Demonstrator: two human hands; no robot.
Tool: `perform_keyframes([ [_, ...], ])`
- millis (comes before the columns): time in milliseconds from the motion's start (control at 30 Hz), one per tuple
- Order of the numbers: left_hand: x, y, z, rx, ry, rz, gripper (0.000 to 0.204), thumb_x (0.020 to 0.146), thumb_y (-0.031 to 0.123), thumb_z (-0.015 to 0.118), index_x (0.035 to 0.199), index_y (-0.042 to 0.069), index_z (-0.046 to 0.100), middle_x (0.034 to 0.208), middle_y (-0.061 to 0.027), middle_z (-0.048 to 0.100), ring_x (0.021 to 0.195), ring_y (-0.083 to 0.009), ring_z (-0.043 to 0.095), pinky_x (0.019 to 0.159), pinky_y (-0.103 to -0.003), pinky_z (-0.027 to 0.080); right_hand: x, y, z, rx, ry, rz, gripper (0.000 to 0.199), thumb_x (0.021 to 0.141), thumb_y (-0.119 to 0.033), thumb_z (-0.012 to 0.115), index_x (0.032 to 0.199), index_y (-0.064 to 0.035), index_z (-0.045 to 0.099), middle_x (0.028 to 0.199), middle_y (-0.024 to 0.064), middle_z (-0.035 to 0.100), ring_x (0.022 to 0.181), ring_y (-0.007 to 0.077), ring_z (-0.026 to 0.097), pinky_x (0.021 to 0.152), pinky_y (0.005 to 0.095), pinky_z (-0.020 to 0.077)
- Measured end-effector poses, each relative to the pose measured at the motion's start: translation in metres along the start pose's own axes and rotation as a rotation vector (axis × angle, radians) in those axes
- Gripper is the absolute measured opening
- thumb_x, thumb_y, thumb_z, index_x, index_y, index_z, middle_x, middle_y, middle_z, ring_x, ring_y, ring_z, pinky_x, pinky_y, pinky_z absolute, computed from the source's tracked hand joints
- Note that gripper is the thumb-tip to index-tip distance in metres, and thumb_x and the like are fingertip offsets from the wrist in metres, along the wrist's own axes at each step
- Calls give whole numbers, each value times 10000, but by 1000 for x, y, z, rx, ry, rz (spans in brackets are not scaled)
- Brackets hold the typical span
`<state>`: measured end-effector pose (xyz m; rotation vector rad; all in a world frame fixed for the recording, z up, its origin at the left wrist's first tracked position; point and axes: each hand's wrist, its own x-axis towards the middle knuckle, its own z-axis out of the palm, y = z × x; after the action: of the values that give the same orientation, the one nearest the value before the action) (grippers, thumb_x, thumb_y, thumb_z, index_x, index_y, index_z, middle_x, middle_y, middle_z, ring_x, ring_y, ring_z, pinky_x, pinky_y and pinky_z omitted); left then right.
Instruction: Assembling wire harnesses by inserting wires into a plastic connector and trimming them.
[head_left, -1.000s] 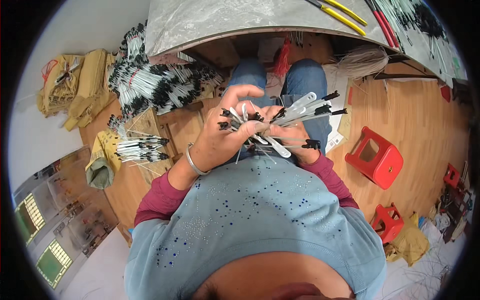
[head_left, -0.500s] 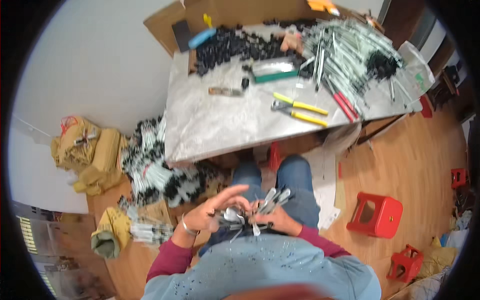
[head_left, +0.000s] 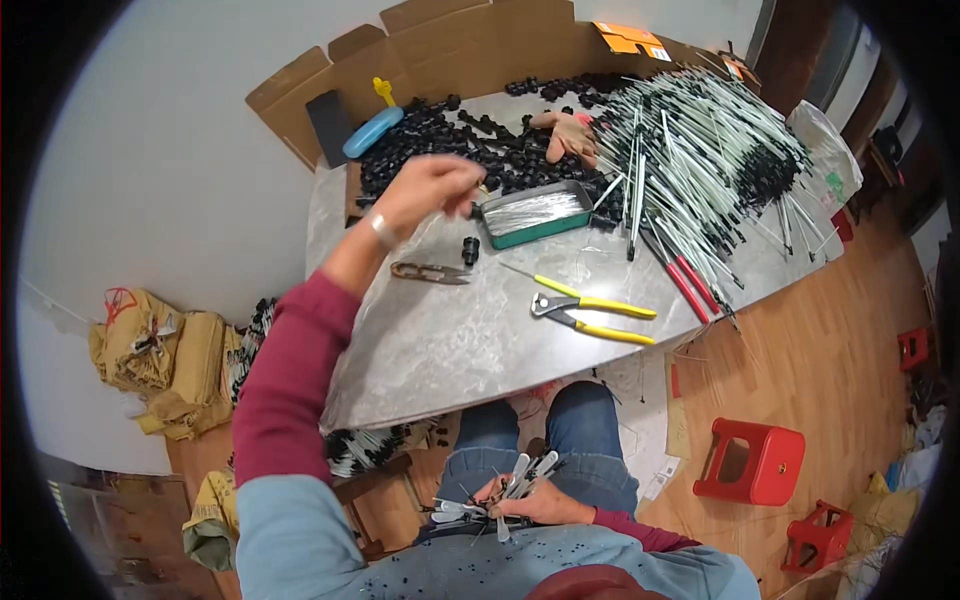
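My left hand [head_left: 430, 196] is stretched over the tabletop, just left of a green tray [head_left: 545, 232] holding fine silvery wires. Its fingers are bent and smeared by motion, so I cannot see whether anything is between them. Beneath and behind it spreads a pile of small black plastic parts [head_left: 455, 135]. At my lap, my right hand [head_left: 540, 503] is closed round a bundle of thin white and black rods [head_left: 515, 480] with flat pale ends, which fan out both ways. A single black part [head_left: 470, 250] stands on the table below my left hand.
Snips [head_left: 430, 273], yellow-handled nippers [head_left: 595, 312] and red-handled pliers [head_left: 685, 285] lie on the grey table [head_left: 420, 355]. White rods [head_left: 680, 150] are heaped at right. A flesh-coloured, hand-shaped thing [head_left: 570, 138] rests behind the tray. A red stool [head_left: 775, 465] stands right; sacks [head_left: 195, 365] lean left.
My left hand has left the bundle at my lap and risen up and forward over the table. My right hand still holds the bundle. The view has shifted, bringing more tabletop in.
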<state>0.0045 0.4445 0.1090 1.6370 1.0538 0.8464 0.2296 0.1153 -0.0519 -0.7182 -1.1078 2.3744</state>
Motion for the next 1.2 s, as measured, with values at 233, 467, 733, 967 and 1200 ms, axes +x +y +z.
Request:
perform_keyframes([
  [233, 193, -69, 26, 1376, 252, 119, 238, 774, 136, 711, 1003, 149, 772, 1060, -129, 682, 965, -295, 665, 838, -404, 537, 13, -23, -39, 63, 75, 32, 171, 845, -108, 736, 920, 22, 655, 957, 107, 658, 1096, 245, 609, 948, 365, 468],
  [467, 159, -21, 15, 1210, 180, 136, 272, 837, 238, 705, 1060, 89, 749, 1049, -120, 700, 998, -280, 674, 859, -380, 537, 6, -29, -54, 112, 45, 5, 151, 861, -102, 727, 924, 0, 635, 969, 96, 654, 1113, 244, 597, 958, 367, 455],
  [733, -103, 24, 83, -72, -135, -201, 327, 905, 179, 664, 1162, -25, 663, 909, -47, 681, 810, -131, 649, 802, -280, 511, -21, -1, -38, 64, 1, -120, 144, 864, -121, 700, 930, -33, 607, 1061, 111, 655, 1045, 201, 605, 956, 349, 468],
  [967, -272, -39, 170, -546, -109, -469, 207, 816, 111, 736, 966, -26, 697, 977, -63, 629, 876, -182, 636, 807, -318, 523, -33, 31, -10, 118, 5, -268, 220, 894, -154, 703, 1070, -22, 701, 983, 19, 693, 883, 98, 624, 772, 260, 520],
  [1200, -314, -51, 171, -496, -225, -259, 320, 844, 187, 776, 1070, -33, 721, 1045, -111, 665, 943, -191, 639, 839, -305, 518, -36, 30, 11, 32, 128, -276, 170, 869, -122, 712, 1003, -27, 669, 929, 10, 671, 873, 109, 613, 800, 276, 505],
])
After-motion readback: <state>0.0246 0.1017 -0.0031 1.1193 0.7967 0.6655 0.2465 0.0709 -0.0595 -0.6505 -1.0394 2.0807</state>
